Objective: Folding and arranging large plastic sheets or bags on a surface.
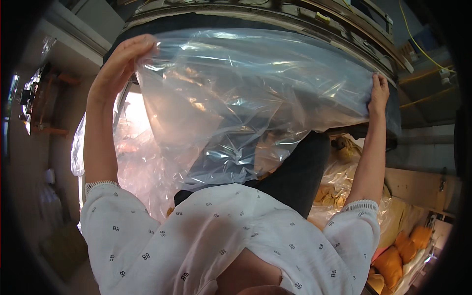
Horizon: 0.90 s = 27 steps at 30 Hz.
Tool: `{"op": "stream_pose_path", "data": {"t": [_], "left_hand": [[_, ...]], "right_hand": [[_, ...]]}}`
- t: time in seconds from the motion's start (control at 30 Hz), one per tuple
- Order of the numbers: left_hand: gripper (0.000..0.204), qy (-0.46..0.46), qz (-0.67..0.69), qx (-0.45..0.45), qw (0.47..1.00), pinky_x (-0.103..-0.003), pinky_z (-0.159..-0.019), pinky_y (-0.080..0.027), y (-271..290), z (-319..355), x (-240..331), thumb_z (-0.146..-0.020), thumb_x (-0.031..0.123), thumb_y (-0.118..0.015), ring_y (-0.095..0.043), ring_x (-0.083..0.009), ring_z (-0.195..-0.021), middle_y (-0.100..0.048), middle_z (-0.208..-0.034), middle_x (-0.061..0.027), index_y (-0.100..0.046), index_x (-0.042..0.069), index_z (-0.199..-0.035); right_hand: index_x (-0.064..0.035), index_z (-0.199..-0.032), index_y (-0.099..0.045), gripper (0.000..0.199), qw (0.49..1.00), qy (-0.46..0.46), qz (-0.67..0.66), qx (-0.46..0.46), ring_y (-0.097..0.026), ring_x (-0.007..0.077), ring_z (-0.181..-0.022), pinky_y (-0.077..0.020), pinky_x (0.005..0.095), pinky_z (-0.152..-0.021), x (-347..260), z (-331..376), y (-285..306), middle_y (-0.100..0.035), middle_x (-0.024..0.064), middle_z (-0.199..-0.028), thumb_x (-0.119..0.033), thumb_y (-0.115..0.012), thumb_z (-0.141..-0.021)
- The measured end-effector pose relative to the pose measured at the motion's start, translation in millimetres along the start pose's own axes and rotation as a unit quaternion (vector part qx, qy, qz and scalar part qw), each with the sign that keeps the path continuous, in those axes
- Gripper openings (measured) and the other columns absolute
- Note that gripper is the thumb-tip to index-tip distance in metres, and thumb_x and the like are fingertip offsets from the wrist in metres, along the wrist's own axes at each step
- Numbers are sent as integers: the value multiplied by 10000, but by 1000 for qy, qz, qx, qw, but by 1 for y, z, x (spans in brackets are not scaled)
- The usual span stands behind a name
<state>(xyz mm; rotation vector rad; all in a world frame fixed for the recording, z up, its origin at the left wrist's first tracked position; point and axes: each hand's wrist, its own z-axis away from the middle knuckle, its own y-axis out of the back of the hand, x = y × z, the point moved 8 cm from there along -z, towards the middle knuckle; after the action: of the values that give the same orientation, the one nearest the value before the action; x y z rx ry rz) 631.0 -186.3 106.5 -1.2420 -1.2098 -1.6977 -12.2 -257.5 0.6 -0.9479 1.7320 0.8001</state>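
Observation:
A wide sheet of clear plastic film (221, 83) is stretched between my two hands over a dark surface (191, 22). My left hand (125, 56) grips its upper left corner, thumb and fingers pinched on the edge. At the far right end my right hand (378, 93) pinches the other edge. The film hangs in shiny creases over my lap and partly covers my dark trouser leg (300, 167). Whether the film is a single sheet or a flattened bag, I cannot tell.
Behind the dark surface runs a long machine frame (324, 19) with rails. A yellow cord (418, 46) hangs at the upper right. More crumpled film (137, 167) lies at lower left. Orange objects (398, 255) are heaped at lower right beside a wooden panel (418, 191).

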Motion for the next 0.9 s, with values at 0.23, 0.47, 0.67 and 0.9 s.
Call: {"op": "stream_pose_path", "data": {"t": [0.23, 0.47, 0.67, 0.9], "left_hand": [[247, -2, -382, 126, 916, -289, -661, -407, -5, -75, -51, -810, 322, -579, -535, -170, -710, -573, -780, -21, -617, 89, -880], [174, -142, -261, 79, 952, -251, -705, -397, -36, -93, -45, -812, 179, -598, -502, -140, -779, -529, -800, -36, -596, 42, -920], [121, -94, -18, 85, 992, -168, -703, -327, -18, -71, -34, -916, 192, -507, -406, -36, -764, -449, -812, 59, -543, 76, -923], [137, -136, -107, 197, 965, -198, -712, -351, 47, -40, -29, -929, 179, -474, -452, -80, -771, -482, -798, 28, -528, 56, -952]], "right_hand": [[-31, -934, -593, 155, 999, 13, -16, 36, -483, 78, -786, -385, 223, -733, -4, 6, 4, -561, -8, -855, -175, -595, -878], [-22, -917, -610, 142, 994, 40, 38, 96, -506, 78, -782, -405, 216, -717, -22, 22, 10, -585, 5, -846, -148, -605, -851], [-67, -901, -619, 91, 989, 39, -126, 63, -490, 58, -759, -386, 191, -701, -46, 24, 0, -571, -32, -813, -137, -630, -843], [-89, -918, -616, 85, 975, 104, -178, -80, -501, 27, -757, -400, 184, -701, -188, 58, -15, -574, -57, -807, -152, -614, -860]]}}
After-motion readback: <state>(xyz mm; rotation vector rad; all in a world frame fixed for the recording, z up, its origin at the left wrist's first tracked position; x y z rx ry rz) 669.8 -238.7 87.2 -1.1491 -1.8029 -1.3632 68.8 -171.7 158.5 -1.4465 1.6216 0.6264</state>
